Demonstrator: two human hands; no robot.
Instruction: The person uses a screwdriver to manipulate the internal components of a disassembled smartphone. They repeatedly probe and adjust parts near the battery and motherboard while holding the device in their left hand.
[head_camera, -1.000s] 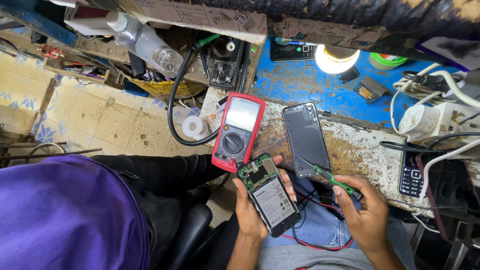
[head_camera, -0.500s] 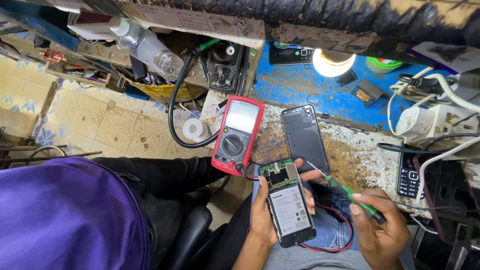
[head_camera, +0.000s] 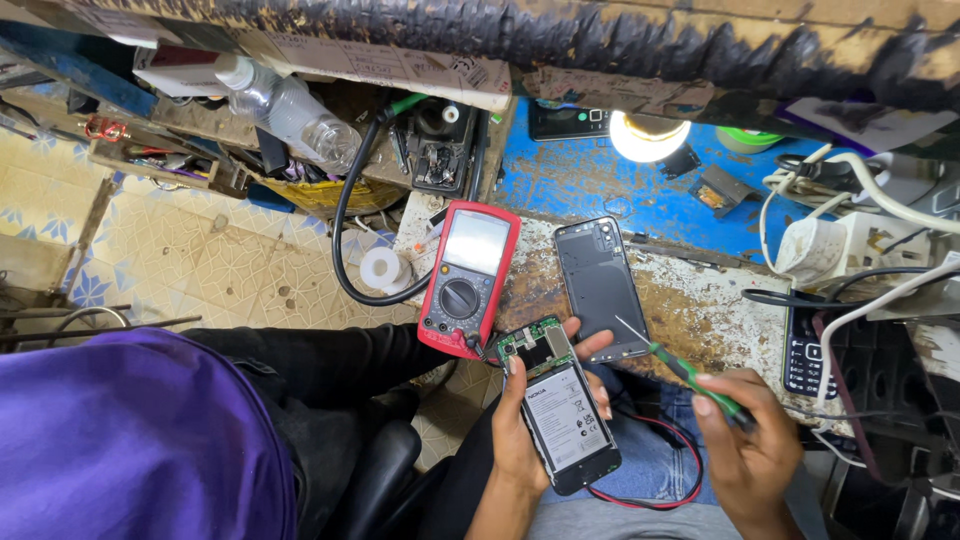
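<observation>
My left hand (head_camera: 520, 430) grips an opened phone (head_camera: 560, 405) face down over my lap, its green circuit board and white-labelled battery exposed. In my right hand (head_camera: 750, 450) is a green-handled screwdriver (head_camera: 690, 370), whose metal tip points up-left and ends just right of the phone's top. The phone's dark back cover (head_camera: 600, 285) lies on the worn bench just beyond both hands. A red multimeter (head_camera: 468, 280) rests on the bench edge left of the cover, close to the phone's top corner.
A person in a purple top (head_camera: 130, 440) sits at the lower left. A lit lamp (head_camera: 648, 135), a keypad phone (head_camera: 805, 350), white cables and a plug strip (head_camera: 850, 230) crowd the bench's back and right. A black hose (head_camera: 345, 230), tape roll (head_camera: 380, 268) and plastic bottle (head_camera: 290, 110) lie left. Red wire (head_camera: 650, 500) loops on my lap.
My left hand has drawn the phone back from the bench toward my lap. My right hand with the screwdriver has come off the bench edge and lifted the tip beside the phone.
</observation>
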